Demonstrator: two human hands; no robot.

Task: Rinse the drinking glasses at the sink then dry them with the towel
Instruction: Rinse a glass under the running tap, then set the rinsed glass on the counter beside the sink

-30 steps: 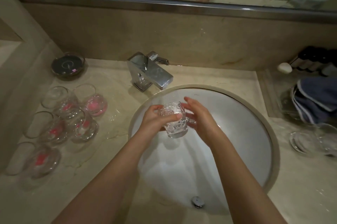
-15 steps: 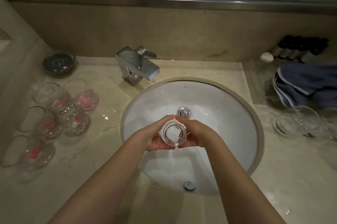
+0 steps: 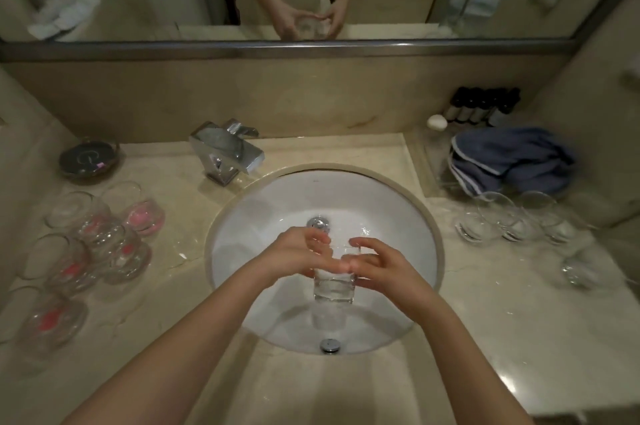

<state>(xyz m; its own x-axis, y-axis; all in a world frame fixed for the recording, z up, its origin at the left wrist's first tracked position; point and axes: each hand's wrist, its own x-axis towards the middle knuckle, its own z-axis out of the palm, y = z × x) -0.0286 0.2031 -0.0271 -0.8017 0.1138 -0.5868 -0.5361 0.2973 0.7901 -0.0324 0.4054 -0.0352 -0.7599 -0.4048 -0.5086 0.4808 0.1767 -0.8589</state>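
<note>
While both hands [image 3: 298, 256] grip glass [image 3: 333, 287], axis vert. over sink [image 3: 429, 234].

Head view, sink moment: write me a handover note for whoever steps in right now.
Left hand and right hand both hold one clear glass over the sink.
No water visibly runs from the tap.
Glasses with pink in the bottom wait on the counter left of the sink; they look unrinsed.
Clear glasses stand right of the sink, by the blue towel.
Done: the clear ones, seemingly rinsed.
Left: finish this glass, rinse the pink ones, dry all with the towel.
</note>
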